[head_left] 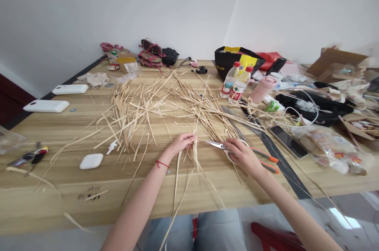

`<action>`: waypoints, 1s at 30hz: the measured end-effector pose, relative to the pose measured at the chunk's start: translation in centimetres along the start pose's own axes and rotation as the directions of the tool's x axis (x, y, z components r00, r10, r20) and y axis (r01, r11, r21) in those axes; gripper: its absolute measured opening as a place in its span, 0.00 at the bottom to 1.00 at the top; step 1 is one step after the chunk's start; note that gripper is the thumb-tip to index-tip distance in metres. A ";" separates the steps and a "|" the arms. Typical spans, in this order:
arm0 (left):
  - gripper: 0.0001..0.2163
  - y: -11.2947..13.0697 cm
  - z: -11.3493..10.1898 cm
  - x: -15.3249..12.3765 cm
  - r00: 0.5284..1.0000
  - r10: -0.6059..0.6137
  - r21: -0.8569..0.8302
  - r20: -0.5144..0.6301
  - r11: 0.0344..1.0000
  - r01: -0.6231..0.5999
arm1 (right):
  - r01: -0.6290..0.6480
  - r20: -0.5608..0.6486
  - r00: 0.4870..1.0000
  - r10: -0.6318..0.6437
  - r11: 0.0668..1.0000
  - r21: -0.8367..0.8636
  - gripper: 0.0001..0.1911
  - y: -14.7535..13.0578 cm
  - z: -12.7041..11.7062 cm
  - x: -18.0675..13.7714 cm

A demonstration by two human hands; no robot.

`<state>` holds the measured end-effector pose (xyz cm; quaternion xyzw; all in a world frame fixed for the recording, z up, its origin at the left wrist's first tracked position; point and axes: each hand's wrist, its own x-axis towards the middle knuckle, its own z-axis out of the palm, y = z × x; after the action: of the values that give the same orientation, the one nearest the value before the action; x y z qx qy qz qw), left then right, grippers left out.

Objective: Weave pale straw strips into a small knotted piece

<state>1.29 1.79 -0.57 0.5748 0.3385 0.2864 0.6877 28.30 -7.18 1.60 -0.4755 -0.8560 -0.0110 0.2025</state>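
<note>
My left hand [182,143], with a red string at its wrist, pinches a small braided bundle of pale straw strips [195,151] near the table's front edge. Loose ends of the bundle spread down toward my lap. Just to the right, my right hand [243,157] is closed round the handles of a pair of scissors [216,145]. Their blades point left at the bundle, a short way from it. Beyond both hands lies a wide heap of loose straw strips [145,105]. Orange-handled pliers [269,167] lie by my right hand, partly hidden.
Two bottles with red caps [227,82], a pink cup [263,89] and a black bag [220,63] stand at the back right. A phone [288,141] and plastic packages [334,150] lie right. At left are a white earphone case [91,161], white devices [46,105] and tools [31,158].
</note>
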 end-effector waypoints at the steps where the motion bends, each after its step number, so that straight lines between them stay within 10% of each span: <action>1: 0.14 -0.1 0.0 0.1 0.999 0.001 -0.036 -0.041 0.999 -0.002 | -0.013 0.002 1.000 0.013 1.000 0.006 0.20 0.1 0.0 -0.2; 8: 0.17 -0.5 -0.4 0.6 0.970 -0.019 -0.246 -0.244 0.968 -0.043 | -0.038 0.003 0.999 0.038 0.999 0.024 0.20 -0.1 -0.3 -0.9; 22: 0.16 -0.4 -0.5 0.5 0.952 -0.048 -0.303 -0.301 0.952 -0.047 | -0.006 0.088 0.996 -0.012 0.979 0.204 0.20 -2.7 -1.4 0.6; 30: 0.15 -0.4 -0.8 1.2 0.926 -0.043 -0.453 -0.375 0.880 -0.142 | -0.341 0.501 0.850 -0.162 0.556 0.758 0.17 -6.5 -1.5 1.0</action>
<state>1.34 3.16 -1.20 0.3333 0.3682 0.4821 0.7218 23.00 -10.27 4.47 -0.3533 -0.7533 0.5301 0.1635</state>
